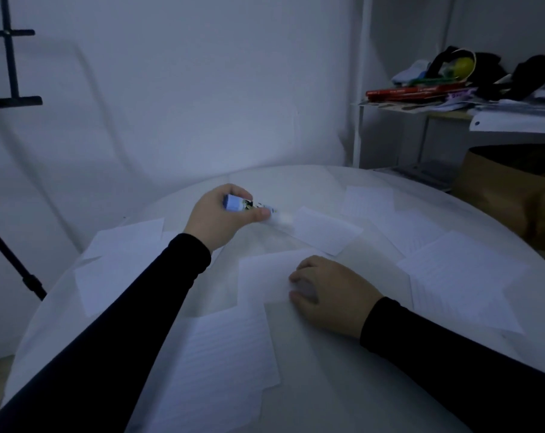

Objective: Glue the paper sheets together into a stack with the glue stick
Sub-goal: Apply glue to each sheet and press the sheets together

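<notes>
My left hand (221, 218) grips a glue stick (252, 209) with a blue end, held just above the round white table (327, 385) near its far middle; the tip is blurred. The stick points right toward a small white sheet (325, 229). My right hand (330, 292) lies palm down, fingers curled, on a white sheet (265, 281) at the table's centre. Several more lined sheets lie scattered: one at the left (121, 260), one near me (224, 364), one at the right (461, 276) and one farther back (369, 198).
A shelf (458, 110) at the right holds red books, dark clothes and papers. Below it stands a brown paper bag (508, 195). A black tripod leg (12, 254) slants at the left edge. A white wall is behind the table.
</notes>
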A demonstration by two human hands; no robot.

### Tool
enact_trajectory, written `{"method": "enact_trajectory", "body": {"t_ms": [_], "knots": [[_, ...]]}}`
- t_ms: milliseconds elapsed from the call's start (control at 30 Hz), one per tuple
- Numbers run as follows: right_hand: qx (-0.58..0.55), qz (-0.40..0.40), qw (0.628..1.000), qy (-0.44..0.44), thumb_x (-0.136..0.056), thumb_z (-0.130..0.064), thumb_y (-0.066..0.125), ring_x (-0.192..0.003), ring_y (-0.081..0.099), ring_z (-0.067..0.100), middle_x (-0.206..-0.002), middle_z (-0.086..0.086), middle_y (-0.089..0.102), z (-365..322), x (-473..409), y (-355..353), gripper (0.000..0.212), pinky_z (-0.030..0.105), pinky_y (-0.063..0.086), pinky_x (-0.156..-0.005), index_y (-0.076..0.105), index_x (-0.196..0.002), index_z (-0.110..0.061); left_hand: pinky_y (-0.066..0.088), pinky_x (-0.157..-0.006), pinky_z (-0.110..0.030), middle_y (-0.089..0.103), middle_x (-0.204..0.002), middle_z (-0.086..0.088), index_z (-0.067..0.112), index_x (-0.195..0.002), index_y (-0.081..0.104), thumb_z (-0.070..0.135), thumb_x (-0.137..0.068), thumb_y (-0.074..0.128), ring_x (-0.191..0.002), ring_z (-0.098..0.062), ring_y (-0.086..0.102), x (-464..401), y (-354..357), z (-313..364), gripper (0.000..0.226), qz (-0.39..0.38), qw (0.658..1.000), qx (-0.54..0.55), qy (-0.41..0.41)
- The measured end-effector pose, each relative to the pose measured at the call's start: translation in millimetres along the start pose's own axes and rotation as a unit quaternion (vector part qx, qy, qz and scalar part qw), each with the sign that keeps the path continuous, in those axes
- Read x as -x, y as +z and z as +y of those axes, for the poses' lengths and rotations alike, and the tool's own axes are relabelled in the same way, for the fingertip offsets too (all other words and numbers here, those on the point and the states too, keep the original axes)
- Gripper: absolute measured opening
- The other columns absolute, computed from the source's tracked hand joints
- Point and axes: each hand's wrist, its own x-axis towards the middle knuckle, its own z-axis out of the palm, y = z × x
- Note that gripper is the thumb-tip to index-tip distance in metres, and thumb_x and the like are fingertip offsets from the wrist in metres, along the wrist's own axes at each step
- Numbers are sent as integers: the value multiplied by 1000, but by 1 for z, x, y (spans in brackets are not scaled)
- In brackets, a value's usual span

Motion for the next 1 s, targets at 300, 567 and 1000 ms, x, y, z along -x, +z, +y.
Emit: {"method": "enact_trajectory", "body": {"t_ms": [300, 567, 1000], "knots": [[-61, -8, 997, -54, -87, -22, 59, -106, 58, 15, -114, 2, 63, 12, -11, -4, 25, 19, 39, -97, 70, -107, -14, 55, -62, -28, 61, -92, -3, 25, -99, 53, 16, -70, 83, -65, -16, 60, 4, 23, -5, 43, 18, 999, 18, 48], [11, -19, 999, -35, -93, -30, 46, -108, 56, 27, -115, 11, 59, 10, -14, 1, 34, 36, 45, -91, 65, -107, -5, 55, -75, -31, 60, -99, 3, 33, -118, 45, 14, -80, 74, -66, -17, 64, -3, 46, -4, 51, -29, 994, -58, 87], [-39, -4, 999, -24, -93, -31, 50, -122, 49, 22, -133, 7, 53, 15, -16, 6, 39, 33, 37, -104, 58, -125, -12, 40, -62, -1, 53, -103, 3, 30, -134, 44, 14, -85, 69, -76, -19, 68, -10, 68, 12, 57, -78, 971, -179, 139]]}}
